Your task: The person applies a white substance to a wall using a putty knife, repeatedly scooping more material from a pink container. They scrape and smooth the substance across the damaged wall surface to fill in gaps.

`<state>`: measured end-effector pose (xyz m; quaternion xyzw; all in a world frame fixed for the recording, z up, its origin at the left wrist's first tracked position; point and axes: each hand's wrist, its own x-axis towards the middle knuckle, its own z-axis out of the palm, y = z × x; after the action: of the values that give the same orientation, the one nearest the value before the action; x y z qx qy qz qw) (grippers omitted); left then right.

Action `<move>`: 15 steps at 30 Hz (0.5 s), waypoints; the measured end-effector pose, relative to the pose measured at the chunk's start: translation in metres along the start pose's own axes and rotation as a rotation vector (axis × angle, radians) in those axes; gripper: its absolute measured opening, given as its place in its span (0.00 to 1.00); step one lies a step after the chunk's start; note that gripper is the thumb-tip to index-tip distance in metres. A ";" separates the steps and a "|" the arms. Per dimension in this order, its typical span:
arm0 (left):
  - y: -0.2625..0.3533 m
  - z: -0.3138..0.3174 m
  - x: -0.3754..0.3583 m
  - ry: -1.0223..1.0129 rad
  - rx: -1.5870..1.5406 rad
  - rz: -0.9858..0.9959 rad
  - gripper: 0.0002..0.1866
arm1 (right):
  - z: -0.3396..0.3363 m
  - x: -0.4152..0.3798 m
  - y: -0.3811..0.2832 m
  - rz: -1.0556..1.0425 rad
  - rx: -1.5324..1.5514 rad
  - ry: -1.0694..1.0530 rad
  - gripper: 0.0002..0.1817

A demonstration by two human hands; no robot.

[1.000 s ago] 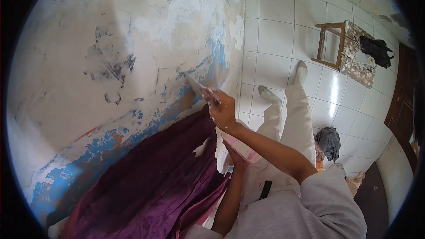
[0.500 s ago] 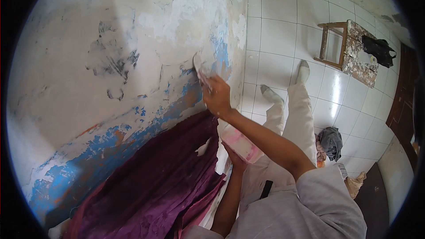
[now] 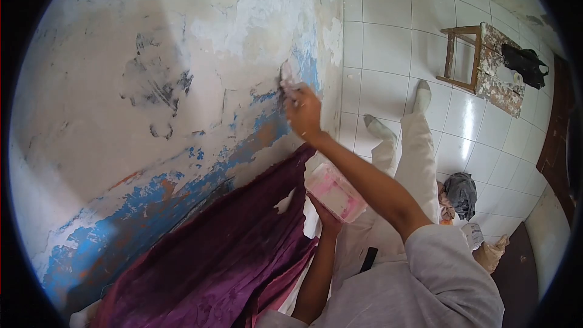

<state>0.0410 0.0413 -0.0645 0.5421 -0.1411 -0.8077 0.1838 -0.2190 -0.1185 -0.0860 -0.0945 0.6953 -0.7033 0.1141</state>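
Note:
My right hand grips a putty knife and presses its blade flat against the peeling wall, by a blue patch near the wall's corner. My left hand sits lower, under my right forearm, and holds up a pink-and-white container smeared with white filler. The left hand is mostly hidden behind the container and the arm.
A purple cloth lies bunched along the foot of the wall. My legs stand on white floor tiles. A paint-spattered wooden stool with a black bag stands at the upper right. A grey rag lies by my legs.
My right hand has slid the putty knife up along the wall and slightly right. The container in my left hand has risen a little.

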 end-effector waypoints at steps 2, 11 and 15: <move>0.002 0.006 -0.001 0.013 0.042 0.004 0.46 | -0.006 -0.010 -0.018 -0.085 -0.072 -0.057 0.13; 0.001 0.002 0.003 0.010 0.028 -0.026 0.44 | -0.077 -0.025 0.024 0.109 0.140 -0.111 0.15; 0.004 0.008 0.002 -0.017 0.049 -0.035 0.45 | -0.036 0.014 0.022 0.047 -0.023 0.050 0.12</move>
<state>0.0337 0.0368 -0.0617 0.5418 -0.1531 -0.8118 0.1551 -0.2421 -0.0888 -0.1086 -0.0618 0.7082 -0.6943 0.1120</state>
